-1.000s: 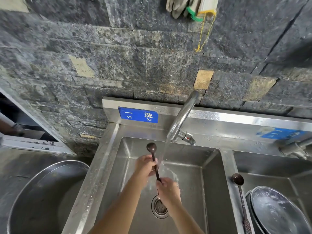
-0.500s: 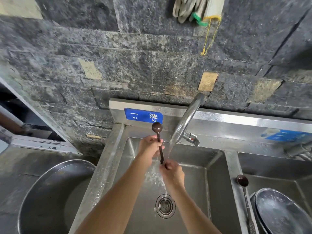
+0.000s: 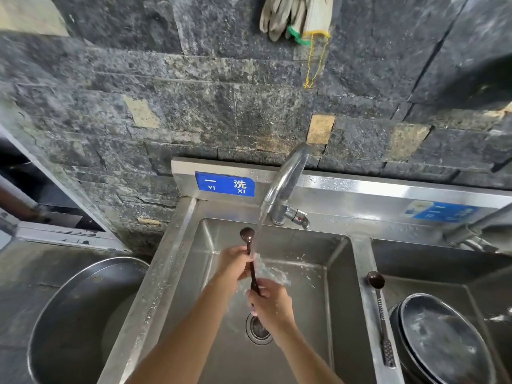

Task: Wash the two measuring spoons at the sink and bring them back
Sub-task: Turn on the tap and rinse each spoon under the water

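Observation:
A dark brown measuring spoon (image 3: 247, 236) stands bowl-up over the steel sink basin (image 3: 302, 306), under the water running from the tap (image 3: 285, 187). My left hand (image 3: 234, 263) grips its upper handle just below the bowl. My right hand (image 3: 273, 302) grips the lower handle, above the drain (image 3: 259, 329). Water splashes over both hands. The second measuring spoon (image 3: 379, 306) lies on the divider between the two basins, bowl toward the wall, untouched.
A stack of dark round plates (image 3: 443, 342) sits in the right basin. A large steel bowl (image 3: 80, 322) stands left of the sink. Grey gloves (image 3: 296, 18) hang on the stone wall above. A second tap (image 3: 471, 234) juts in at right.
The spoon rose toward the tap half a second ago and has since come back down a little. My right hand has slid down the handle toward the drain.

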`<move>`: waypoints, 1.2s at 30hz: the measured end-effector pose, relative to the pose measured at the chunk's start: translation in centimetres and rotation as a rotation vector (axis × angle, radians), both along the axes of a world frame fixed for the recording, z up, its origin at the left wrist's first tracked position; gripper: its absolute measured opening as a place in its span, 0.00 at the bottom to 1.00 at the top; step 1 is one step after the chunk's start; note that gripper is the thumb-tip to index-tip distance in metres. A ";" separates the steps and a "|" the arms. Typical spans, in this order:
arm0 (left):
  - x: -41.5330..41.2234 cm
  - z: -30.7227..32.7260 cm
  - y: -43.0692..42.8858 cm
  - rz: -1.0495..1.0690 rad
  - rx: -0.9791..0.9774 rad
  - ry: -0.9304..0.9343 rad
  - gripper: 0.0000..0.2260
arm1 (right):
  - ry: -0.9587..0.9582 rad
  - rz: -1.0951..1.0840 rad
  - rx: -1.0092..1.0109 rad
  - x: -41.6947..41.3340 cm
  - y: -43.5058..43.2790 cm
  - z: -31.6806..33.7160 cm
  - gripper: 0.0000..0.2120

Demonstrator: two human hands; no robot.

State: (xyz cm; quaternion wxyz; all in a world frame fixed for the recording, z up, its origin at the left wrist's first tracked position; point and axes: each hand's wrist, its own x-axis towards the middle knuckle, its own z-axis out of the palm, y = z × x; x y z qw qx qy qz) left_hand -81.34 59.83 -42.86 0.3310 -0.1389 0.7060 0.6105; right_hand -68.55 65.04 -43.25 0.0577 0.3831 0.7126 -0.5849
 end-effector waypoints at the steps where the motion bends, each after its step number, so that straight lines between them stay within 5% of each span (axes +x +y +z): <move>1: 0.7 -0.2 -0.2 -0.003 -0.005 -0.009 0.09 | 0.012 0.011 -0.035 0.7 -0.2 0.1 0.10; 13: 7.5 -0.2 -2.1 0.058 -0.077 -0.086 0.07 | -0.006 -0.097 -0.482 5.6 -0.8 -0.4 0.19; 22: 8.3 0.2 -1.7 0.077 -0.071 -0.096 0.07 | 0.013 -0.126 -0.543 6.2 0.0 0.1 0.20; 31: 7.2 -1.8 -1.6 0.123 -0.047 -0.183 0.06 | -0.065 -0.065 -0.447 5.3 0.4 -0.1 0.18; 36: 5.7 -2.9 -1.2 0.059 -0.004 -0.218 0.03 | -0.176 0.094 -0.009 4.6 0.4 0.3 0.15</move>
